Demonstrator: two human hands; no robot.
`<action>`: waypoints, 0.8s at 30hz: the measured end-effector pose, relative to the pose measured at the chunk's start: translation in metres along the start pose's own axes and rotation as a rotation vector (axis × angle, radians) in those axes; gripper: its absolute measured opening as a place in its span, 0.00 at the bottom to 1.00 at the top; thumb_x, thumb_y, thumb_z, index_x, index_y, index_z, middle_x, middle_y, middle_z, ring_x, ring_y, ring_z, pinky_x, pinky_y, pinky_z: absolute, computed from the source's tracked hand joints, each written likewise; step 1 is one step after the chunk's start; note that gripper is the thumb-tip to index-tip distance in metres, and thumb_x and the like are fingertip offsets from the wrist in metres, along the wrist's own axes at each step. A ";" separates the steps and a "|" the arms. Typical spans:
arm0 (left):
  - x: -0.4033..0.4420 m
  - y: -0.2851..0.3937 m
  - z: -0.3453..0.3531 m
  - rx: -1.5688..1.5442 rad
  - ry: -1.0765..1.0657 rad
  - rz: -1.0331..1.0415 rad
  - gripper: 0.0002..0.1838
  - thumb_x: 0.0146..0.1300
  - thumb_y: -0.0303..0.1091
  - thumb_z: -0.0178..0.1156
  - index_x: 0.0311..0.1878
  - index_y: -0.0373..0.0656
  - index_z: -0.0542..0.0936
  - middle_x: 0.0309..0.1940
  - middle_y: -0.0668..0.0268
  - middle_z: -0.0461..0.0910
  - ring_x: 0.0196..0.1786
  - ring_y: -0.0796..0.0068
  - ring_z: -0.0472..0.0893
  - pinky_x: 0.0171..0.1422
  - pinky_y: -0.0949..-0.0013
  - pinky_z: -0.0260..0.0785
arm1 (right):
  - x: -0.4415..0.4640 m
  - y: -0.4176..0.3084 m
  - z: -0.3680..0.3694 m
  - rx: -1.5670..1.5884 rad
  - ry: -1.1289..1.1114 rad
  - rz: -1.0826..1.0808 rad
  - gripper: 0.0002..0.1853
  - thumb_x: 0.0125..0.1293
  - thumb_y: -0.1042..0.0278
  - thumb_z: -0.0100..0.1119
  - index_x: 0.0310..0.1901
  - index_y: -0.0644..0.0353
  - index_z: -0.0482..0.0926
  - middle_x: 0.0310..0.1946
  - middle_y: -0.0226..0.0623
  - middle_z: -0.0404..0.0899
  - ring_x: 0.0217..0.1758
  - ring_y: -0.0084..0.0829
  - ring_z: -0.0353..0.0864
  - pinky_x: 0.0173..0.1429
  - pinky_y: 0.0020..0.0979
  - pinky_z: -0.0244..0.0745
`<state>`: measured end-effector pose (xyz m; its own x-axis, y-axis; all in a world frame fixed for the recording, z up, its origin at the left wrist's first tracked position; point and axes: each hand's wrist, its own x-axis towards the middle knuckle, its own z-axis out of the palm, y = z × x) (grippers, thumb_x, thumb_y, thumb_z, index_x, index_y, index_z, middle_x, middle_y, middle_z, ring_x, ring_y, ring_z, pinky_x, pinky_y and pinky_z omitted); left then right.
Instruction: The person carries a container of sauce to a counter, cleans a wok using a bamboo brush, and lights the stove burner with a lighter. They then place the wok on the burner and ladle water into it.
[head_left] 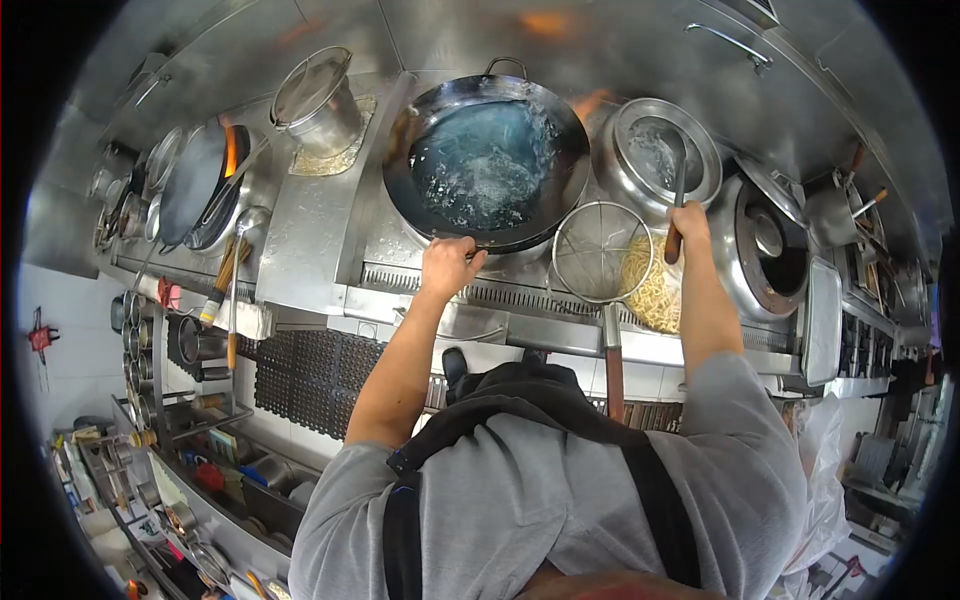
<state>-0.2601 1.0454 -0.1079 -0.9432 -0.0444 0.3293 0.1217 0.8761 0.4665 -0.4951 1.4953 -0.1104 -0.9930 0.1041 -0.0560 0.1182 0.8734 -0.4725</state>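
Observation:
A large dark wok (405, 165) with bubbling, bluish-looking liquid stands on the range in the middle. At its near rim my left hand (452, 266) is closed round the handle. My right hand (688, 222) grips the wooden handle of a ladle (681, 165), whose bowl end rests in the steel pot (708, 160) at the right of the wok. Below that pot lie pale noodles (652, 285), partly covered by a round wire strainer (603, 252) with a brown handle pointing toward me.
A steel container with a sieve (325, 115) stands left of the wok. Farther left are a smoking wok (192, 185) near a flame, and another ladle (253, 217). On the right are a round pot (740, 245) and a tray (823, 322).

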 end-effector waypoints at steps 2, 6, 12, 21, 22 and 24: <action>0.002 0.002 0.000 0.021 -0.001 -0.008 0.13 0.53 0.41 0.68 0.24 0.45 0.77 0.21 0.62 0.80 0.28 0.58 0.81 0.40 0.57 0.71 | 0.028 0.014 0.029 0.435 -0.232 0.290 0.14 0.47 0.66 0.64 0.31 0.69 0.81 0.27 0.43 0.82 0.25 0.35 0.81 0.28 0.35 0.71; 0.001 0.001 0.001 0.026 -0.012 -0.002 0.14 0.53 0.41 0.70 0.23 0.44 0.78 0.19 0.63 0.79 0.26 0.58 0.81 0.40 0.58 0.72 | -0.033 -0.048 0.012 1.611 0.004 0.344 0.08 0.47 0.70 0.68 0.27 0.63 0.79 0.24 0.38 0.80 0.25 0.32 0.79 0.28 0.28 0.73; 0.002 0.000 0.001 0.021 -0.024 0.017 0.14 0.53 0.42 0.70 0.23 0.44 0.78 0.19 0.62 0.80 0.26 0.59 0.81 0.40 0.58 0.72 | -0.060 -0.053 -0.002 1.796 0.065 0.311 0.07 0.52 0.74 0.65 0.30 0.63 0.75 0.27 0.40 0.79 0.26 0.29 0.78 0.29 0.23 0.73; -0.001 -0.003 0.001 -0.028 -0.014 0.022 0.13 0.54 0.41 0.68 0.25 0.44 0.77 0.20 0.62 0.80 0.29 0.59 0.81 0.42 0.57 0.71 | -0.147 -0.100 -0.074 1.652 -0.205 0.181 0.18 0.59 0.68 0.57 0.45 0.78 0.75 0.30 0.45 0.78 0.21 0.26 0.72 0.23 0.21 0.66; -0.001 -0.004 0.001 -0.021 -0.021 0.030 0.13 0.54 0.41 0.67 0.25 0.44 0.78 0.20 0.62 0.80 0.29 0.59 0.81 0.43 0.57 0.71 | -0.158 -0.109 -0.080 1.643 -0.202 0.176 0.18 0.59 0.68 0.57 0.45 0.78 0.75 0.30 0.45 0.78 0.21 0.26 0.72 0.23 0.21 0.66; -0.001 -0.007 0.001 -0.033 -0.025 0.032 0.12 0.55 0.41 0.67 0.25 0.44 0.78 0.20 0.62 0.80 0.30 0.59 0.81 0.44 0.57 0.70 | -0.178 -0.123 -0.087 1.743 -0.290 0.084 0.19 0.60 0.69 0.55 0.46 0.79 0.75 0.31 0.45 0.77 0.21 0.25 0.71 0.21 0.22 0.65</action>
<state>-0.2599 1.0397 -0.1127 -0.9460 -0.0044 0.3242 0.1617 0.8603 0.4835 -0.3329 1.4107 0.0339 -0.9758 -0.1307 -0.1753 0.2183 -0.6244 -0.7500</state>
